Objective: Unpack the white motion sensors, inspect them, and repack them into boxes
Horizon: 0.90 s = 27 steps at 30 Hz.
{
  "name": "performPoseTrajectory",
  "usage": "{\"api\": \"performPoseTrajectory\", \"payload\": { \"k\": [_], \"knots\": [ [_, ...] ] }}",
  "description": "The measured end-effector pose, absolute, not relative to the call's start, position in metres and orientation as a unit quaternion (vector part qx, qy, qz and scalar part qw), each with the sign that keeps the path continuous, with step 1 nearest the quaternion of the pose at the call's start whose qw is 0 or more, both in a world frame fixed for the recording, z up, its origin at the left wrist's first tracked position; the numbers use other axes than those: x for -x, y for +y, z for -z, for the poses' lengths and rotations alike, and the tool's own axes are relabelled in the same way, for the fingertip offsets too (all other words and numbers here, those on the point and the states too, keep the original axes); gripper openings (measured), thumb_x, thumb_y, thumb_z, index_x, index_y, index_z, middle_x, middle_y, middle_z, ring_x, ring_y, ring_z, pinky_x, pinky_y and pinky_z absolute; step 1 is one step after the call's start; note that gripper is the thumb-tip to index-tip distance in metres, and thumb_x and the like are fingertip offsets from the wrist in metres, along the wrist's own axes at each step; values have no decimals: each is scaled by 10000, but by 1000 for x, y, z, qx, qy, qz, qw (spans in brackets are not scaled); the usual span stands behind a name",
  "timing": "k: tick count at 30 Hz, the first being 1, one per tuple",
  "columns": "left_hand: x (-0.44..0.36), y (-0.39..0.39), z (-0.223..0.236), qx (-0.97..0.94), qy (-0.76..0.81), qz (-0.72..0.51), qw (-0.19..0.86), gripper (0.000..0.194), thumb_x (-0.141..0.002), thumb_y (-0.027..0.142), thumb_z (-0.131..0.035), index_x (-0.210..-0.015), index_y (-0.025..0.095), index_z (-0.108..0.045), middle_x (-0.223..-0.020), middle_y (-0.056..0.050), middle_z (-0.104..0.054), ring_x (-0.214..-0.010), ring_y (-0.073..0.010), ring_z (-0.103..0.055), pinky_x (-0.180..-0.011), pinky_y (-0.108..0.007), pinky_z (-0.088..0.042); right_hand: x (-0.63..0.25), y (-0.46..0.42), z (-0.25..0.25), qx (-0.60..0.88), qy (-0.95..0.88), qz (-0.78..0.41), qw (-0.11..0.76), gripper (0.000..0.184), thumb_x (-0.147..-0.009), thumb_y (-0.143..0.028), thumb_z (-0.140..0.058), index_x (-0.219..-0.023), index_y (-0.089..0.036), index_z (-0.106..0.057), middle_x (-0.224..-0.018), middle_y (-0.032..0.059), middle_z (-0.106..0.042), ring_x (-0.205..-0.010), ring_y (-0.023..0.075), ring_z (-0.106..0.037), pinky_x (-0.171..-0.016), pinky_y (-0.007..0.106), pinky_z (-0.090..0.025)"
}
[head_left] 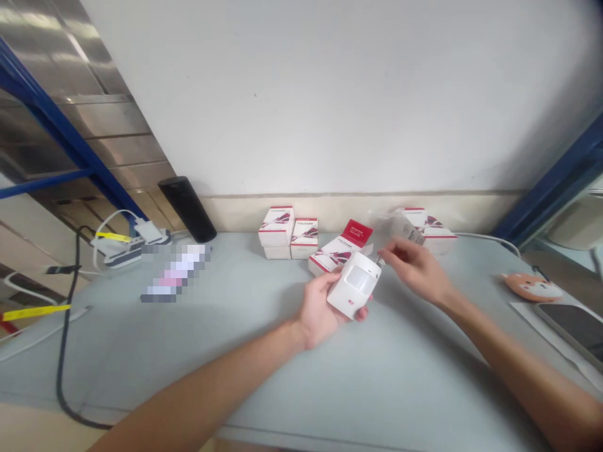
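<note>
Motion sensor [354, 285] cradled in left hand [324, 309]; right hand [414, 270] pinches small item [379, 260], blurred.

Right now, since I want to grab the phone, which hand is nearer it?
Right: the right hand is closer, left of the phone. The left hand is farther left, holding a white motion sensor.

Behind the motion sensor [353, 285], the white boxes [301, 235] stand in the way to the wall [330, 94]. To its left, a hand can pass over the table [400, 383] until the black cylinder [187, 209]; to its right, until the phone [572, 329].
</note>
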State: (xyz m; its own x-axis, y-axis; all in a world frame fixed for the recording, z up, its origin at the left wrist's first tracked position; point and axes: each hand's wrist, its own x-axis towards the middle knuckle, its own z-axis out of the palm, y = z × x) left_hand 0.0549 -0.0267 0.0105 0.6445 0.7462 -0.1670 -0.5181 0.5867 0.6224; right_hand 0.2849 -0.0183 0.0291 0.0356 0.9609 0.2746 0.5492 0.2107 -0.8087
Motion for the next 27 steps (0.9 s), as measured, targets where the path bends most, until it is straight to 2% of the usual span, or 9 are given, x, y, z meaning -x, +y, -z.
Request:
{"api": "performPoseTrajectory", "payload": {
  "k": [5, 13, 22, 27],
  "knots": [
    [-55, -29, -11, -266, 216, -369, 864, 403, -923, 349, -581, -1258, 139, -657, -1031, -162, -729, -832, -290, -703, -592, -338, -475, -287, -20, -26, 532, -687, -315, 382, 299, -980, -442, -634, -779, -222, -622, -764, -9, -611, -743, 176, -511, -706, 326, -386],
    [-53, -25, -7, -289, 210, -343, 869, 324, -900, 347, -609, -1181, 189, -642, -1025, -128, -713, -812, -285, -711, -536, -320, -483, -299, -18, -29, 491, -688, -382, 373, 279, -942, -400, -689, -747, -213, -619, -749, -4, -578, -764, 181, -502, -714, 325, -374],
    [-55, -24, -14, -290, 218, -343, 866, 325, -924, 318, -569, -1206, 173, -640, -1034, -137, -707, -848, -277, -690, -598, -338, -485, -292, -21, -38, 541, -726, -261, 335, 287, -983, -435, -600, -787, -227, -623, -730, -10, -608, -685, 164, -494, -655, 315, -398],
    [-56, -24, -14, -292, 213, -347, 865, 323, -935, 343, -584, -1195, 168, -661, -1035, -132, -710, -847, -272, -684, -603, -342, -477, -289, -22, -37, 540, -732, -237, 341, 303, -1000, -443, -574, -790, -231, -621, -715, -14, -620, -651, 158, -503, -634, 310, -413]
  ]
}}
